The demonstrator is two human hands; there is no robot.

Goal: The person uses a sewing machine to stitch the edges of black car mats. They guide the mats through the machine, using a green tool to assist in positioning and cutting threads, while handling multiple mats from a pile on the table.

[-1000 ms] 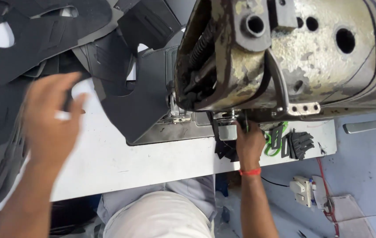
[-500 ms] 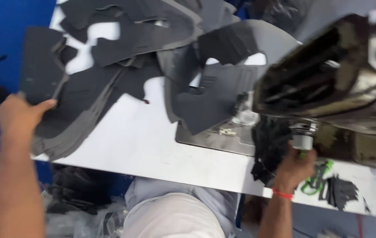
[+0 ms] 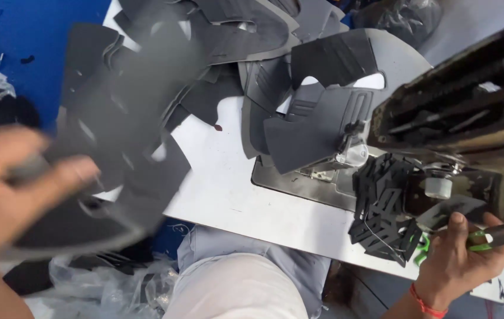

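My left hand (image 3: 10,189) is clamped on a dark fabric piece (image 3: 122,159), limp and light, best pinched at its edge. My right hand (image 3: 461,260), over the desk (image 3: 228,177), is closed around green-handled snips (image 3: 482,239) beside a cut-out stack (image 3: 385,207).

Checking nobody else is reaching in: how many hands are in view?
2. The left hand, blurred, holds a dark cut piece at left; the right hand grips green-handled snips at lower right.
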